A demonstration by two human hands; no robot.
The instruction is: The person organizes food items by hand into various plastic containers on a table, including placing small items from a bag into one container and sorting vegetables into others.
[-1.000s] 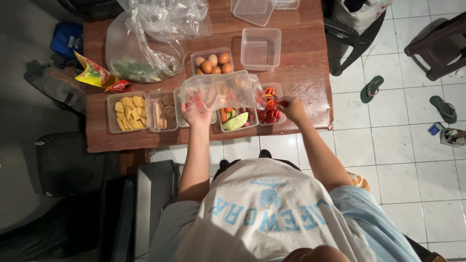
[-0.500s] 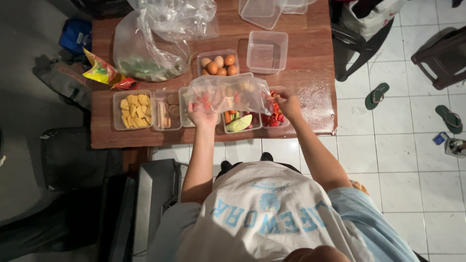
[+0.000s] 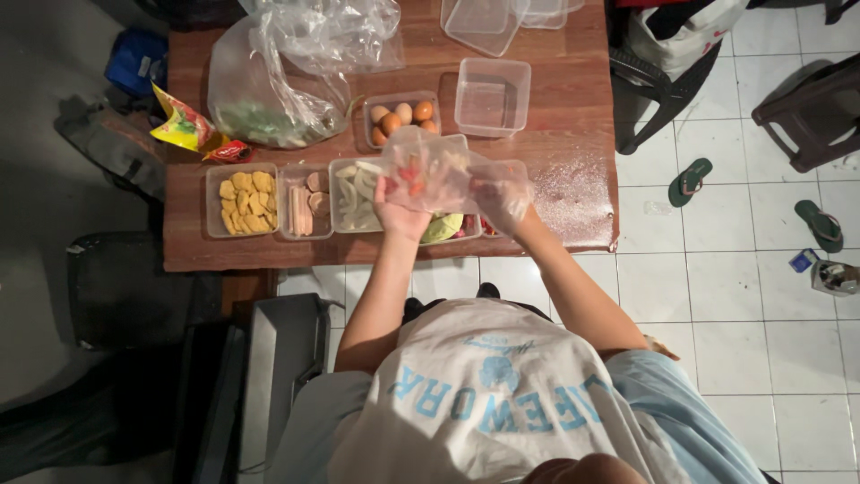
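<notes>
While a person leans over a wooden desk (image 3: 555, 90), seen from above, both hands are raised just over its near edge. Their left hand (image 3: 400, 208) is closed around a clear plastic bag (image 3: 430, 166) with red and orange pieces showing through it. Their right hand (image 3: 503, 199) sits inside or behind the bag's right side, veiled by the plastic; whether it grips anything cannot be told. The bag hangs over a row of clear containers along the near edge. From the left, these are a tub of yellow crackers (image 3: 240, 199), a tub of round biscuits and sausage sticks (image 3: 303, 202), and a tub of pale sliced pieces (image 3: 354, 193). Under the hands, a tub with a green wedge (image 3: 441, 229) is partly hidden. Farther back are a tub of brown eggs (image 3: 401, 116), an empty clear tub (image 3: 492, 95) beside it, and a large crumpled clear bag holding greens (image 3: 269, 99). A yellow snack wrapper (image 3: 181, 127) lies at the desk's left edge. Green sandals (image 3: 687, 179) rest on the white tiled floor to the right.
</notes>
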